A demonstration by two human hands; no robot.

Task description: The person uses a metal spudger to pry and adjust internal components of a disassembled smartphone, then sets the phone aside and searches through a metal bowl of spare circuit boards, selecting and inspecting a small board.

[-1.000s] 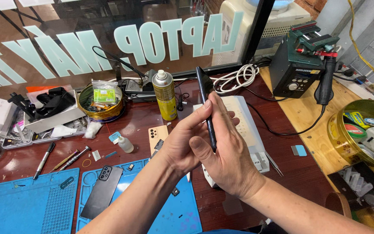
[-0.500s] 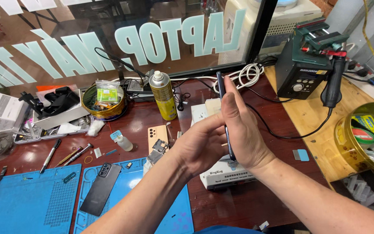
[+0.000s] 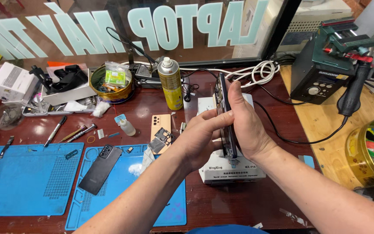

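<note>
Left hand [image 3: 198, 138] and right hand [image 3: 246, 125] meet, fingers [image 3: 235, 93] clasped, forearms converging.

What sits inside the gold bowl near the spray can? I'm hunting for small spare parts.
The gold bowl holds a clear bag with a green-and-white packet on top, and a few small dark and orange bits beside it. Whatever lies beneath the bag is covered.

a dark red workbench [image 3: 221, 203] carries two blue mats [image 3: 27, 182], a yellow spray can [image 3: 171, 84] and a white heating block [image 3: 232, 169].
</note>
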